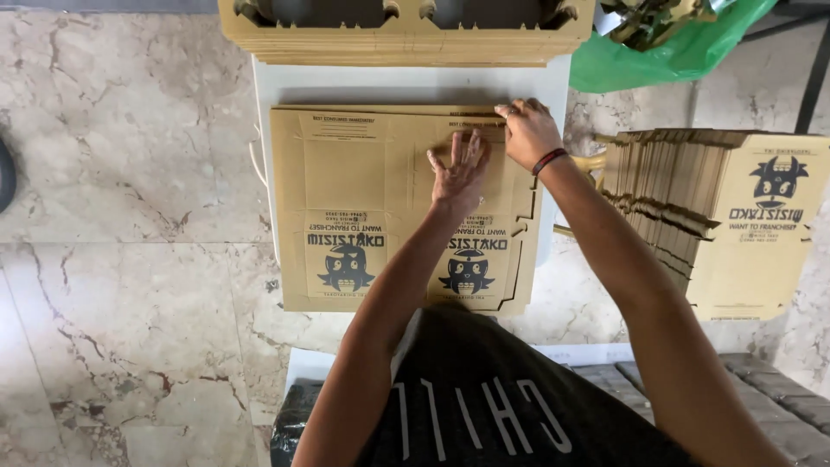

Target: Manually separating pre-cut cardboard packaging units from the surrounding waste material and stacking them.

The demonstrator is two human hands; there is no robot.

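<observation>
A flat, unfolded brown cardboard box blank [354, 190] with black printed figures lies on a white board [406, 85]. My left hand [458, 169] presses flat on the blank's upper right part, fingers spread. Just to its right, my right hand [527, 130] rests with curled fingers on the blank's top right edge, seeming to pinch a flap there. A dark band circles the right wrist.
A stack of folded brown cardboard pieces [406, 30] sits beyond the board. A fanned pile of the same printed blanks [718, 216] lies at the right. A green plastic bag [674, 52] is at the top right. Marble floor [121, 216] surrounds everything.
</observation>
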